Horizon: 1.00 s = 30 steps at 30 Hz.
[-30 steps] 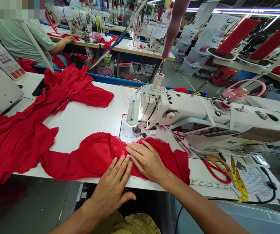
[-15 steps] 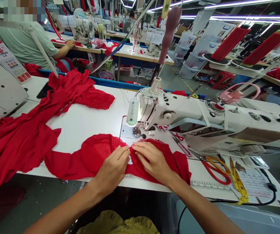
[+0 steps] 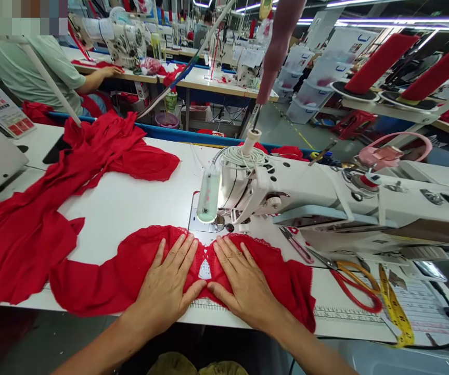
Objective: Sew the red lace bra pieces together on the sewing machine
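Note:
A red lace bra point(image 3: 130, 265) lies spread on the white table in front of the sewing machine point(image 3: 247, 192). Flat on its left cup rests my left hand point(image 3: 171, 281), fingers stretched forward. My right hand point(image 3: 242, 278) lies the same way on the right cup, fingers slightly spread. Between the hands, the bra's centre shows a small opening with white beneath it. Both thumbs point inward near the lower edge. The machine's presser foot point(image 3: 219, 223) is just beyond the fabric, apart from it.
Red fabric point(image 3: 33, 224) is heaped at the left. Right of the bra lie thread snips point(image 3: 296, 245), scissors point(image 3: 355, 284) and a yellow tape measure point(image 3: 396, 307). A printed ruler point(image 3: 349, 315) runs along the front edge. A co-worker point(image 3: 40, 73) sits at the back left.
Both hands have gone from pinching at the bra's centre to lying flat on the cups, a little apart. The centre opening now shows. The whole view has shifted slightly.

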### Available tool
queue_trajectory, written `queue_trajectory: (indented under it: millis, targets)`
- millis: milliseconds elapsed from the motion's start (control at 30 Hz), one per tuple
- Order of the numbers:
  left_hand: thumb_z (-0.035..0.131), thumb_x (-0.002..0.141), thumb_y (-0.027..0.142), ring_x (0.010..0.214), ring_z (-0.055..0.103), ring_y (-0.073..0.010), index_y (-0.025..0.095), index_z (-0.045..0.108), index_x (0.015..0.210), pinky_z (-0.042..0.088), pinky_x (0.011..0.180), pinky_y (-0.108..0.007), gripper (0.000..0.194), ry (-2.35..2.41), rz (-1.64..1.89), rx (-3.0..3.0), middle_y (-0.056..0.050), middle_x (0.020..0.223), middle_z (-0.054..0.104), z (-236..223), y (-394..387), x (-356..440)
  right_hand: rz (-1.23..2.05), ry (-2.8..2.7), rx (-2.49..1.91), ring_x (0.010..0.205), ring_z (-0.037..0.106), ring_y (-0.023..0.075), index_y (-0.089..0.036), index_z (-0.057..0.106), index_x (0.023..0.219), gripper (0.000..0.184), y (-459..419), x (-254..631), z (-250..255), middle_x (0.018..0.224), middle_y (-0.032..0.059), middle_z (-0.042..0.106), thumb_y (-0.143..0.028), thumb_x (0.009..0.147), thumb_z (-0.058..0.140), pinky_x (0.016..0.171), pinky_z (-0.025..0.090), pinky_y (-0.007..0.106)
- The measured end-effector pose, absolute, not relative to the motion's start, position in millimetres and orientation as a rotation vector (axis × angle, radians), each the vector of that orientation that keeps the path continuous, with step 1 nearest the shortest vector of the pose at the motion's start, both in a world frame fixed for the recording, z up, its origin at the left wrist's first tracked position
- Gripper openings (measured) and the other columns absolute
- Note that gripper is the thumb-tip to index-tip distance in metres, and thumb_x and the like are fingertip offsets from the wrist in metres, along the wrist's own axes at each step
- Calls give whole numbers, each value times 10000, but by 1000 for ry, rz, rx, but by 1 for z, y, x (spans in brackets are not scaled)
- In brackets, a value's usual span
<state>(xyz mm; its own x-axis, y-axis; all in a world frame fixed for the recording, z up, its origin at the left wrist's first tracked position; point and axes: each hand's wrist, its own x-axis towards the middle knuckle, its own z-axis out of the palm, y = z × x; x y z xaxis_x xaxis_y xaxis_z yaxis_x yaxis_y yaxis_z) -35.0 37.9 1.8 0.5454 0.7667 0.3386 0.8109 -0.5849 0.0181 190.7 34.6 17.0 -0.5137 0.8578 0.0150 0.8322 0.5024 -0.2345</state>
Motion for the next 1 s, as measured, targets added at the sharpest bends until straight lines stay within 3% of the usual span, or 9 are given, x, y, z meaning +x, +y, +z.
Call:
queue_trajectory:
  millis: [333,1000]
  targets:
    - [431,983,609,1457,364,-294,78,385,1522,1,1255,-471,758,-1328,-407,-2658,-147,1559,435,4,40,-36,288,-2606,-1446,1513,239,285,-179,94,1605,788,35,193,14,1631,94,252,-578,1006,415,1204,281,549]
    - [456,956,622,1427,409,-297,93,360,1537,-1,1252,-487,791,-1337,-357,-2728,-136,1571,417,8,44,-39,223,-2605,-1397,1491,298,287,-154,8,1605,905,35,196,12,1616,130,294,-638,976,442,1203,267,532]
